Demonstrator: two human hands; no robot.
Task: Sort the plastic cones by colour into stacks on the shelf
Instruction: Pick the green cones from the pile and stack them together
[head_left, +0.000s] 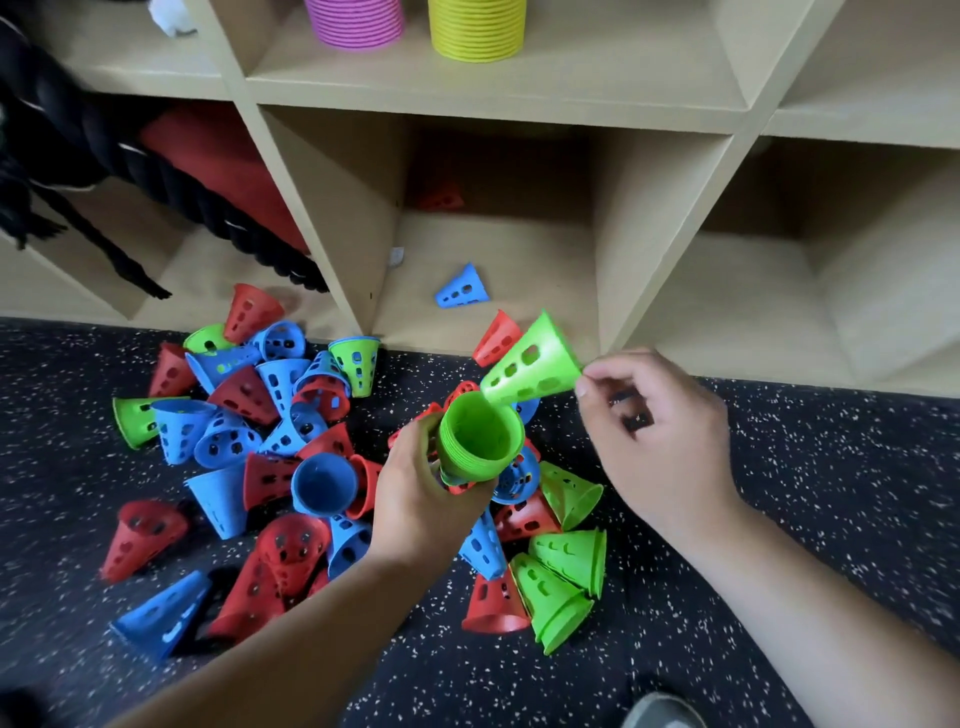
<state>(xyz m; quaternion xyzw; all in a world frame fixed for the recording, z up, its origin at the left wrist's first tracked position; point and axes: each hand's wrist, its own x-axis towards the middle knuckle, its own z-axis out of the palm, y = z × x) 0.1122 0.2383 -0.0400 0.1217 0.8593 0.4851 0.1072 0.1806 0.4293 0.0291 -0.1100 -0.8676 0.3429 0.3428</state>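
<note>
A stack of green cones (478, 439) is held in the left grip (431, 493), fingers curled round it, above the pile of loose cones (270, 441) strewn on the floor (779, 519) before the shelf (519, 114). A single green cone (530, 364) is tipped narrow end into the stack's mouth. Its wide rim lies at the curled fingertips of the right grip (654, 431), and whether it is pinched there cannot be told.
</note>
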